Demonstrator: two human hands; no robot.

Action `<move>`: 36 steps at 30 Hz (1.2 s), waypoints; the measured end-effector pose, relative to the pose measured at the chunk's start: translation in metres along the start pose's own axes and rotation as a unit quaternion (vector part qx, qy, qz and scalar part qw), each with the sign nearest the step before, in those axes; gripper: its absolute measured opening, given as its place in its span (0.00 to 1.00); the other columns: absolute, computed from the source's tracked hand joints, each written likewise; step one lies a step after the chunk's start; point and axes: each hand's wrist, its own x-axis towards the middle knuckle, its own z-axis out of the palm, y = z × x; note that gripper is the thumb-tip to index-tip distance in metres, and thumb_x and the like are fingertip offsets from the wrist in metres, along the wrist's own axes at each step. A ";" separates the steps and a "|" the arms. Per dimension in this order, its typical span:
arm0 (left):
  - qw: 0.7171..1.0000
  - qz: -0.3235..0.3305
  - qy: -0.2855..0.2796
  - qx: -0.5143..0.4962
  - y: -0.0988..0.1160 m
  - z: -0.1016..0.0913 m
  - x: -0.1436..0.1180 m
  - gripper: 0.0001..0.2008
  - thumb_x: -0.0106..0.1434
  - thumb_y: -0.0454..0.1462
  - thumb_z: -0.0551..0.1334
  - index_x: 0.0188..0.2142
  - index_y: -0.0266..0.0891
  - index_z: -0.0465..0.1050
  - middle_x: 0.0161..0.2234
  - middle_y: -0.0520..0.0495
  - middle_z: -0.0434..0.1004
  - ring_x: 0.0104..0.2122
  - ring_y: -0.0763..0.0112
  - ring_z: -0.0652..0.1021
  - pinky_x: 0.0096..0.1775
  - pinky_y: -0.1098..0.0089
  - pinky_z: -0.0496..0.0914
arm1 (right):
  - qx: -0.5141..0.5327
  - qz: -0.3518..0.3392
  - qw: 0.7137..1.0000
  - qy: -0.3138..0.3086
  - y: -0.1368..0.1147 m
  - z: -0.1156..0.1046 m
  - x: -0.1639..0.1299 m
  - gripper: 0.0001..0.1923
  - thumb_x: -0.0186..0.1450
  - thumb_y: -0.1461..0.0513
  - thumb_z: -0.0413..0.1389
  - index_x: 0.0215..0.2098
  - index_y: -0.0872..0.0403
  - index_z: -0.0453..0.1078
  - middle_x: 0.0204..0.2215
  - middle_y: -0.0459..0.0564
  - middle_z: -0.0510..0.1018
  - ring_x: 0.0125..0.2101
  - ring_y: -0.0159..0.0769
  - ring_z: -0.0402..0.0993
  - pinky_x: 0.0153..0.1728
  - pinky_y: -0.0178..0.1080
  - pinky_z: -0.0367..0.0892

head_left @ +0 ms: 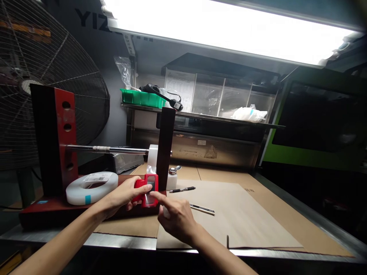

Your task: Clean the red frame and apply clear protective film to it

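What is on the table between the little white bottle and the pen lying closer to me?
Another black pen lies between the white bottle and the nearer pen, on the brown cardboard. The head view shows it.

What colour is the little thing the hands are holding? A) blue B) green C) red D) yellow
C: the left hand grips a small red device at the edge of the red stand, while the right hand touches its front with the index finger; the only green thing is the tray up on the shelf.
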 end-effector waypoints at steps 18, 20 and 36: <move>0.999 -0.033 0.036 0.015 -0.011 -0.003 0.006 0.26 0.45 0.58 0.64 0.32 0.41 0.62 0.15 0.57 0.64 0.16 0.74 0.64 0.17 0.76 0.52 | -0.105 0.200 0.936 -0.270 0.124 -0.042 -0.011 0.08 0.50 0.60 0.64 0.27 0.56 0.78 0.27 0.53 0.78 0.30 0.40 0.73 0.28 0.34 0.61; 0.999 -0.032 0.039 0.019 -0.012 -0.002 0.006 0.26 0.45 0.58 0.64 0.31 0.41 0.62 0.15 0.57 0.64 0.16 0.75 0.64 0.17 0.77 0.52 | -0.104 0.207 0.933 -0.276 0.129 -0.038 -0.013 0.09 0.50 0.61 0.64 0.28 0.57 0.77 0.28 0.55 0.78 0.30 0.41 0.73 0.28 0.34 0.61; 0.992 -0.059 0.107 0.032 -0.017 0.000 0.016 0.23 0.59 0.56 0.50 0.36 0.39 0.65 0.16 0.56 0.63 0.13 0.76 0.64 0.16 0.77 0.51 | -0.213 -0.044 0.976 -0.010 0.040 -0.056 0.059 0.11 0.69 0.62 0.47 0.41 0.49 0.72 0.34 0.46 0.76 0.27 0.29 0.69 0.23 0.32 0.51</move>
